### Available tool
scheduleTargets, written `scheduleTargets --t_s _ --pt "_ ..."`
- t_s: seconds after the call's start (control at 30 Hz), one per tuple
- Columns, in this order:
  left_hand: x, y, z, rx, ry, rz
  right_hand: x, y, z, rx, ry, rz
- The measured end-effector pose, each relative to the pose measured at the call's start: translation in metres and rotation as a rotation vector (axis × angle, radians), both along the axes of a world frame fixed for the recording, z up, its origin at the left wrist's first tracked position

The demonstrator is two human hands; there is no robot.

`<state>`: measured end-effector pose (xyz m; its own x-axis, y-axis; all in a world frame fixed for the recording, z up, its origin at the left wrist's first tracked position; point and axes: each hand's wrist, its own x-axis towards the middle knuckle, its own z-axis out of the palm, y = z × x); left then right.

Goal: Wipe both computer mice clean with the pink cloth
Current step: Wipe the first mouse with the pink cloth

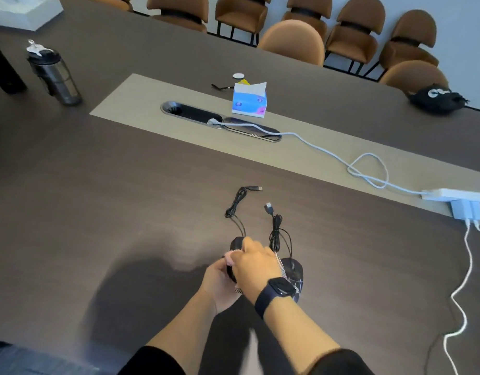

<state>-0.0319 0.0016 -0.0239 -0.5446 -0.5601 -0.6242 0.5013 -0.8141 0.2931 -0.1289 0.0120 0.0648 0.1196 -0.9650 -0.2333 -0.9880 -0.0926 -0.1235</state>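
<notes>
Pink cloth [230,256] under the right hand [256,262] may slip; the left hand [219,280] grips the left mouse [234,243], whose cable [234,209] may snag.

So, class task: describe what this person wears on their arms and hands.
Both forearms are bare, with black sleeves pushed up near the elbows. The right hand has a dark smartwatch with a dark band on its wrist. The left hand shows no glove or ring.

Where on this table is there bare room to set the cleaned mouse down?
Bare dark table lies left of the hands, between the left hand and the water bottle. Crowded: ahead, the mouse cables; right, the second mouse and white power cord.
</notes>
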Motion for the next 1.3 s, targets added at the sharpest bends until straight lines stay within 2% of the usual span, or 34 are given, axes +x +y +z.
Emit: scheduleTargets --t_s 0.2,0.4,0.47,0.6,0.67,0.93,1.03,1.13,1.23,1.3 --pt "0.003 -0.003 0.002 0.071 0.025 -0.028 0.008 0.016 -0.007 -0.093 0.065 0.091" --pt "0.005 -0.005 -0.004 0.136 0.064 -0.059 0.018 0.031 -0.003 -0.120 0.055 -0.006" --pt "0.007 -0.006 -0.006 0.134 0.046 -0.053 0.020 0.040 -0.002 -0.117 -0.012 -0.085" --pt "0.006 -0.008 -0.007 0.125 0.023 -0.037 0.008 0.037 -0.001 -0.256 -0.243 -0.312" --pt "0.005 -0.007 -0.007 0.097 0.052 -0.020 -0.003 0.022 -0.002 -0.335 -0.240 -0.312" --pt "0.006 -0.007 -0.016 0.078 0.042 -0.053 0.000 0.023 -0.022 -0.201 -0.088 -0.143" --pt "0.007 -0.007 -0.017 0.107 0.073 -0.080 0.004 0.041 -0.027 -0.157 -0.150 -0.117" --pt "0.008 -0.007 -0.015 0.113 0.100 -0.060 0.008 0.060 -0.039 -0.113 -0.217 -0.182" --pt "0.009 -0.006 -0.018 0.115 0.102 -0.061 0.010 0.068 -0.044 -0.175 -0.260 -0.203" --pt "0.009 -0.007 -0.019 0.114 0.087 -0.069 0.005 0.063 -0.038 -0.237 -0.371 -0.285"
